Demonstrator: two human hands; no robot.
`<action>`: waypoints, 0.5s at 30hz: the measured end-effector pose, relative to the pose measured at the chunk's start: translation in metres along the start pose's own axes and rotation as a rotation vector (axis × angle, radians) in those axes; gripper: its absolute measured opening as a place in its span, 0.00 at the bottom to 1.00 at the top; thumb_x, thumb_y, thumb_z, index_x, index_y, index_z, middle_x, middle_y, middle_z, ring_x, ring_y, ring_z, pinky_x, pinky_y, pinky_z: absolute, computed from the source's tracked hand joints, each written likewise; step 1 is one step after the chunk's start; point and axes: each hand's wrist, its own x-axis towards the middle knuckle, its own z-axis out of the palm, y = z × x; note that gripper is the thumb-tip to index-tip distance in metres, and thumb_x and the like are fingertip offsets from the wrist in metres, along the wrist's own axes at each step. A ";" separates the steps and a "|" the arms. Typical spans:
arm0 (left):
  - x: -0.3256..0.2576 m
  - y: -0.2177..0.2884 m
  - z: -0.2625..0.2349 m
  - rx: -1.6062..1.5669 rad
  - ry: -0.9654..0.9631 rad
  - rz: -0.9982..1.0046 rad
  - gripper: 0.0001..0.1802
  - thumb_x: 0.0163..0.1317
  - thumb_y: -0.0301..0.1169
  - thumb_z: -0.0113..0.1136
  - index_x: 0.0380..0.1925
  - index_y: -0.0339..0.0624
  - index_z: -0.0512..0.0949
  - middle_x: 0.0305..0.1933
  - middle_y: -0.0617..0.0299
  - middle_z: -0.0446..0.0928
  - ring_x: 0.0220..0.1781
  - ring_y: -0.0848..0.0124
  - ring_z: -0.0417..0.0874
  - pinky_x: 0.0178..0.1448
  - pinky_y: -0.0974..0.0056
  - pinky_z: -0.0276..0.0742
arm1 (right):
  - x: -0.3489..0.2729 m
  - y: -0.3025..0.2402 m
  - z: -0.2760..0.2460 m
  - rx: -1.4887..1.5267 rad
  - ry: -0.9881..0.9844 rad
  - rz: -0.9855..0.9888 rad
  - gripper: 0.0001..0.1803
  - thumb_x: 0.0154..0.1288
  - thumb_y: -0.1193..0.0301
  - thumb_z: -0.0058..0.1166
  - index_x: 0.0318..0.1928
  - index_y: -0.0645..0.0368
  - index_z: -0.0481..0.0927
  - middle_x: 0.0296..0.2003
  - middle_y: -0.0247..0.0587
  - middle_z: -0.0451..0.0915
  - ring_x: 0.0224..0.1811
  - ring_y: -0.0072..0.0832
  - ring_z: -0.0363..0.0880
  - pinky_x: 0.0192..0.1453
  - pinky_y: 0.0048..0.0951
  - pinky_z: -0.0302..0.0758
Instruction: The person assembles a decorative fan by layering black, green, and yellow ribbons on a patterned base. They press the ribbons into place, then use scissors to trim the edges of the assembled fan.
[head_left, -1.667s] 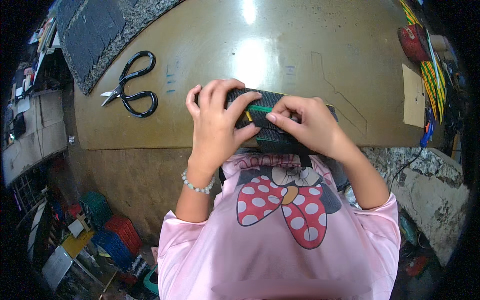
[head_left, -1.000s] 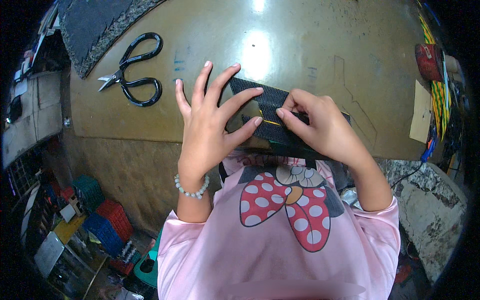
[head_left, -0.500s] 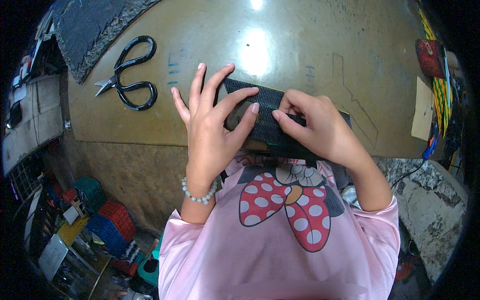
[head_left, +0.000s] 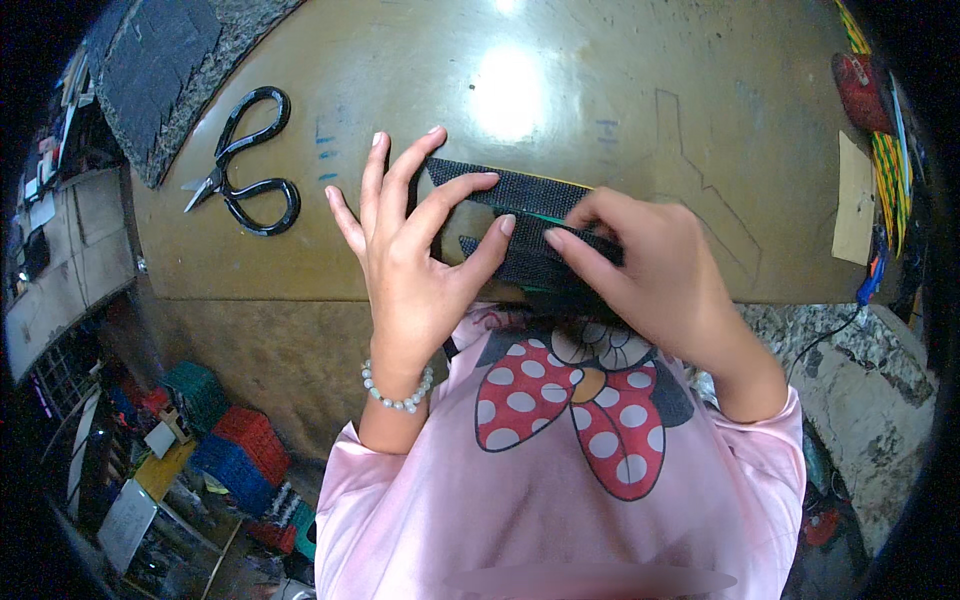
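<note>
A black, coarsely woven piece (head_left: 520, 190) with thin green and yellow edges lies near the table's front edge, its long side running left to right. It appears folded or layered, with a slit between two bands. My left hand (head_left: 405, 245) steadies its left part between the tips of index finger and thumb, the other fingers spread over the table. From the other side, my right hand (head_left: 645, 260), slightly blurred, pinches the lower band with thumb and curled fingers. The piece's right end is hidden under that hand.
Black-handled scissors (head_left: 245, 165) lie on the table (head_left: 400, 70) to the left. A dark slab (head_left: 160, 70) sits at the far left corner. On the right edge are a red object (head_left: 862, 92), a tan card (head_left: 853, 200) and yellow-green cords. Baskets (head_left: 235, 460) stand below on the left.
My right hand has slid a little right along the black piece, and more of the slit's green edge shows. My left hand keeps its hold. The view has shifted slightly.
</note>
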 end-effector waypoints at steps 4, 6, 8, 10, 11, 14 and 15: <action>0.000 0.002 -0.002 0.020 -0.020 0.018 0.14 0.47 0.34 0.73 0.38 0.61 0.88 0.68 0.64 0.71 0.78 0.52 0.56 0.76 0.34 0.32 | -0.018 0.004 -0.014 -0.022 0.047 0.145 0.12 0.62 0.70 0.64 0.31 0.66 0.78 0.20 0.46 0.77 0.20 0.27 0.77 0.26 0.28 0.69; -0.001 0.003 -0.003 0.037 -0.040 0.066 0.14 0.47 0.32 0.71 0.36 0.64 0.88 0.69 0.64 0.71 0.78 0.50 0.56 0.76 0.33 0.32 | -0.020 0.011 -0.010 0.025 0.049 0.156 0.13 0.64 0.64 0.62 0.31 0.62 0.78 0.19 0.50 0.77 0.20 0.40 0.78 0.25 0.37 0.71; -0.002 0.003 -0.004 0.058 -0.067 0.118 0.15 0.46 0.30 0.69 0.35 0.66 0.89 0.70 0.63 0.70 0.78 0.49 0.55 0.76 0.33 0.32 | -0.022 0.018 -0.005 0.074 0.076 0.166 0.15 0.65 0.62 0.61 0.30 0.60 0.78 0.19 0.51 0.77 0.20 0.46 0.78 0.25 0.41 0.72; -0.003 0.004 -0.003 0.067 -0.073 0.120 0.16 0.45 0.29 0.68 0.35 0.67 0.89 0.70 0.63 0.69 0.78 0.49 0.55 0.76 0.33 0.31 | -0.023 0.022 -0.001 0.124 0.113 0.168 0.14 0.64 0.62 0.61 0.29 0.60 0.78 0.18 0.51 0.77 0.19 0.44 0.78 0.24 0.40 0.71; -0.003 0.003 -0.003 0.071 -0.077 0.123 0.17 0.45 0.29 0.68 0.35 0.67 0.89 0.71 0.63 0.69 0.78 0.49 0.55 0.76 0.33 0.31 | -0.023 0.024 0.000 0.118 0.120 0.165 0.14 0.64 0.62 0.61 0.29 0.60 0.78 0.18 0.50 0.77 0.19 0.44 0.78 0.24 0.39 0.71; -0.002 0.001 -0.001 0.032 -0.077 0.124 0.14 0.46 0.33 0.67 0.32 0.73 0.89 0.70 0.68 0.70 0.79 0.48 0.51 0.73 0.26 0.21 | -0.023 0.025 0.000 0.103 0.114 0.176 0.14 0.64 0.63 0.61 0.29 0.60 0.79 0.18 0.49 0.77 0.19 0.43 0.78 0.24 0.39 0.71; -0.002 0.001 0.000 0.030 -0.079 0.125 0.14 0.46 0.33 0.67 0.32 0.73 0.89 0.70 0.68 0.70 0.79 0.48 0.51 0.73 0.26 0.21 | -0.023 0.026 -0.001 0.087 0.102 0.189 0.13 0.64 0.63 0.61 0.29 0.59 0.79 0.18 0.49 0.77 0.19 0.43 0.78 0.24 0.39 0.72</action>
